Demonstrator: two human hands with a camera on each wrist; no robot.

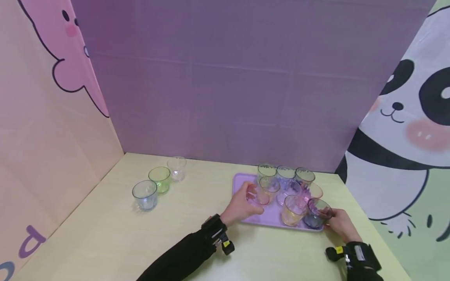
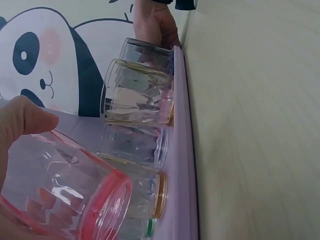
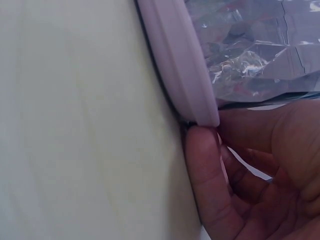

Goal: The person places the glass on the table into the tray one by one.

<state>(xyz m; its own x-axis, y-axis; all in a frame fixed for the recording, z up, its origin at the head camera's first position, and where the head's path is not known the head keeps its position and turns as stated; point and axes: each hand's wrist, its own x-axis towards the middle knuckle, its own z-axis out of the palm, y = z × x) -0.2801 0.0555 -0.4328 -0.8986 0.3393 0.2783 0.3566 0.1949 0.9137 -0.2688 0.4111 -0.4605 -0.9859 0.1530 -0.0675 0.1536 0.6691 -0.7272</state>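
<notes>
My left hand [image 1: 242, 205] holds a pink-tinted drinking glass [image 2: 107, 200], which looms tilted in the left wrist view, thumb on its near side and fingertips showing through its wall. It is at the left part of a purple tray [image 1: 260, 222], close beside an amber-rimmed glass [image 1: 269, 185]. At the tray's front right corner, my right hand [image 1: 341, 225] pinches the rim between thumb and finger, as the right wrist view shows. A dark grey glass [image 1: 318, 214] stands right by that hand, with a yellowish glass [image 1: 293, 210] to its left.
Several more tinted glasses stand close together on the tray, among them a green one [image 1: 266, 171] and a grey one [image 1: 305, 175] at the back. Left on the table [image 1: 197, 203] are a blue glass [image 1: 145, 197], a green glass [image 1: 160, 181] and a clear glass [image 1: 177, 169].
</notes>
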